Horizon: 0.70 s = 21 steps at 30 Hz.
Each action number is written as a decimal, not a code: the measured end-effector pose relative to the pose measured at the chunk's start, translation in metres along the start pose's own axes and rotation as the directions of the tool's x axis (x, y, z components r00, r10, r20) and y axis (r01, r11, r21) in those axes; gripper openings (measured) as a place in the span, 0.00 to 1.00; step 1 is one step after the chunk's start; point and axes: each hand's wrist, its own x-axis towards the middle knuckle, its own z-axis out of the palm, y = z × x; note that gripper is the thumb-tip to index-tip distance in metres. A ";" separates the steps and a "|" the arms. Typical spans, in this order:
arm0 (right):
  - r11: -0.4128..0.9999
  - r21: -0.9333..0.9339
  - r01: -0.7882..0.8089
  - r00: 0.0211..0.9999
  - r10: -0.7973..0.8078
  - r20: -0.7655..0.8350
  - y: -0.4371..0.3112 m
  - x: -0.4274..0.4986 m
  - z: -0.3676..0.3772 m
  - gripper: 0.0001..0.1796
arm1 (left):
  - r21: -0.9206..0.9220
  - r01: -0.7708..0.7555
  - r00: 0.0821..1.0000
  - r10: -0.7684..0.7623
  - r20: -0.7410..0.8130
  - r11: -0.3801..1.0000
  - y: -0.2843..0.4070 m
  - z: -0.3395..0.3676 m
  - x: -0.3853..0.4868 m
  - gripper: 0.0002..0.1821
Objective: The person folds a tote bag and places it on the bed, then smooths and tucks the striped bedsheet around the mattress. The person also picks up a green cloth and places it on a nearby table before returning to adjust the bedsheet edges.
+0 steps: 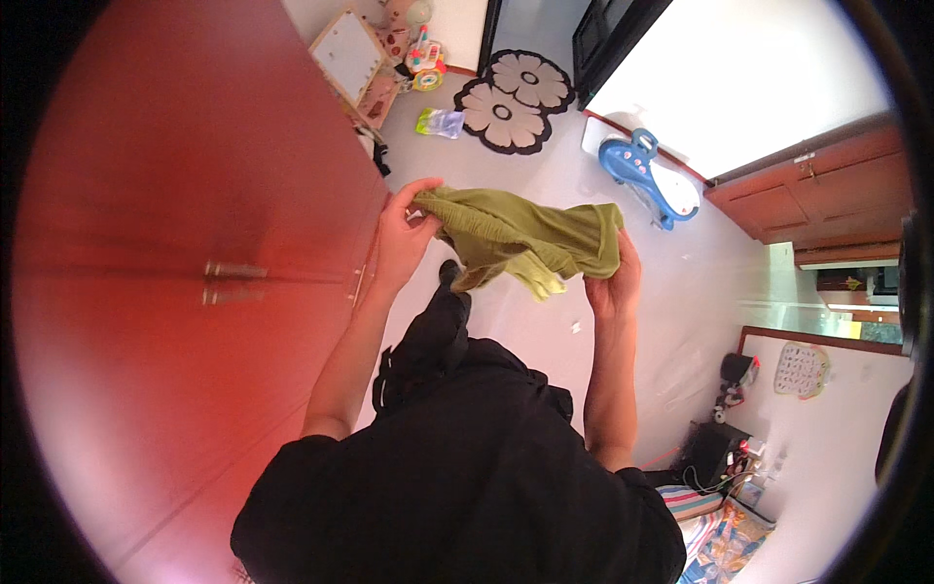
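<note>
An olive-green cloth garment [522, 223] with a gathered, elastic-looking edge hangs stretched between my two hands above the floor. My left hand [410, 232] pinches its gathered end between thumb and fingers. At the opposite end my right hand [614, 276] grips the smoother, folded part, with some of its fingers hidden behind the cloth. A lighter yellow-green portion [536, 276] dangles below the middle of the garment; whether it is a separate piece I cannot tell.
Tall red cabinet doors [168, 219] stand close on the left. Ahead on the floor lie a flower-shaped rug [503, 113] and a green and purple packet [441, 123]. A blue ride-on toy [646, 175] is by the right wall. A black box-shaped object [711, 449] stands at the lower right.
</note>
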 end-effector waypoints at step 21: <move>0.990 -0.136 -0.047 0.985 0.068 0.158 -0.102 0.517 0.096 0.22 | 0.508 0.008 0.700 -0.368 0.612 0.861 -0.118 0.088 0.385 0.40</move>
